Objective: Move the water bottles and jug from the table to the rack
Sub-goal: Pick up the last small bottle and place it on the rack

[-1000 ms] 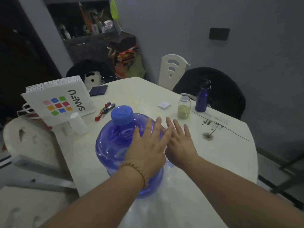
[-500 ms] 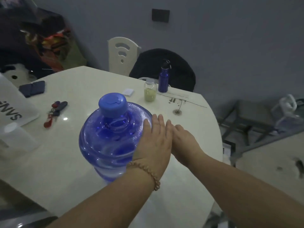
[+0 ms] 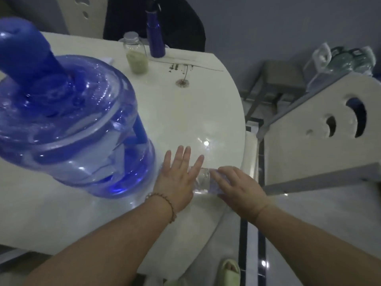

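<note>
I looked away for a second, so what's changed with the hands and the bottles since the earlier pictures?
Both hands came off the big blue jug and dropped to a small clear bottle lying beside it. The right hand now curls over it; the left hand lies flat, fingers spread. The jug, jar and blue bottle stayed on the table.

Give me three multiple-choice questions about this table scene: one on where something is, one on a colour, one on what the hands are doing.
1. Where does the small jar stand?
A. beside the dark blue bottle
B. on the floor
C. on top of the big jug

2. What colour is the big jug's cap?
A. red
B. blue
C. white

3. What is the right hand doing?
A. lifting the big jug
B. closing on a clear bottle lying on the table
C. resting in a pocket

Answers: 1 A, they stand side by side at the far edge. 2 B, blue like the jug. 3 B, fingers curl over it, left hand flat alongside.
</note>
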The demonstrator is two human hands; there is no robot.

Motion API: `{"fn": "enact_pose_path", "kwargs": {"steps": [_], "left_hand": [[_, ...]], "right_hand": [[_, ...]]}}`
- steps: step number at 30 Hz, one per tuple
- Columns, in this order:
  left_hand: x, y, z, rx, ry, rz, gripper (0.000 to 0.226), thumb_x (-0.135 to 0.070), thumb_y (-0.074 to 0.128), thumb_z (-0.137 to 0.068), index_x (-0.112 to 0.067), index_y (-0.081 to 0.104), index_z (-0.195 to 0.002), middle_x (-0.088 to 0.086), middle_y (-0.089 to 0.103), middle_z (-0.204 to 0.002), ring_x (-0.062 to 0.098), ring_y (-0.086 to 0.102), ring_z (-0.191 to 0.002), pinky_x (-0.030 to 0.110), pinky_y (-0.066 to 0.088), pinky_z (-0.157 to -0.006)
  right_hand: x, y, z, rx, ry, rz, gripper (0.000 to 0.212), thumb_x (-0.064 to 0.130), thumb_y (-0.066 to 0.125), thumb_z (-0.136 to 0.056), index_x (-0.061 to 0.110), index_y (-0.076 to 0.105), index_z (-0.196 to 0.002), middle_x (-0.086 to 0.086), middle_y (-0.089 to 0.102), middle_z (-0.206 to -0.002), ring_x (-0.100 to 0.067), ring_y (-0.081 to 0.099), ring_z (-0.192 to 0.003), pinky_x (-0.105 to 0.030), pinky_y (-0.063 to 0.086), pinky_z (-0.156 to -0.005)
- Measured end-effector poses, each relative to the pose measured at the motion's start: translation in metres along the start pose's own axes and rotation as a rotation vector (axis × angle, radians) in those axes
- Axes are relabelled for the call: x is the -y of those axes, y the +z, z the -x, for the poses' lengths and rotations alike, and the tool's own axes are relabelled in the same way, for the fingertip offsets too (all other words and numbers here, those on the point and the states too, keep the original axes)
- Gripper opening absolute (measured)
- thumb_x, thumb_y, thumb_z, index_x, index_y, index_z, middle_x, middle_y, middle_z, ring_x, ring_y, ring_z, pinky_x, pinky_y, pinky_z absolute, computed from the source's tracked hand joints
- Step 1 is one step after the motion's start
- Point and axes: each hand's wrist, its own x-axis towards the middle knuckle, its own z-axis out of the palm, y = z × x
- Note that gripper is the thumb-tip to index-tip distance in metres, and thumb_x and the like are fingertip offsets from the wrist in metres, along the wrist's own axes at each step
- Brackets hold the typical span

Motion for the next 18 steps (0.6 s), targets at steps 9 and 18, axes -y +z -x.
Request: {"fn": "enact_pose_path", "kwargs": {"steps": [9,18], "left_hand": [[-0.009,0.017,0.003,0.056,-0.001,0.062,0.071,-0.038,0.049,-0.086,-0.027,0.009,-0.144,0.010,0.049,-0.127,0.030,0.047,-0.110,0.048,0.035,-0.095],[-0.009,0.010,0.000,-0.006,0.017,0.167,0.051,-0.032,0.048,-0.089,-0.032,0.028,-0.135,-0.001,0.052,-0.114,0.022,0.048,-0.101,0.039,0.034,-0.092]], "right_hand": [[0.021,0.017,0.007,0.061,0.099,0.041,0.086,0.014,0.067,-0.078,0.014,0.017,-0.147,-0.023,0.038,-0.144,-0.049,0.038,-0.126,-0.057,0.038,-0.101],[0.016,-0.015,0.000,0.180,0.078,0.210,0.088,0.019,0.065,-0.081,0.016,0.003,-0.145,-0.013,0.047,-0.123,-0.035,0.048,-0.103,-0.050,0.037,-0.095]]}}
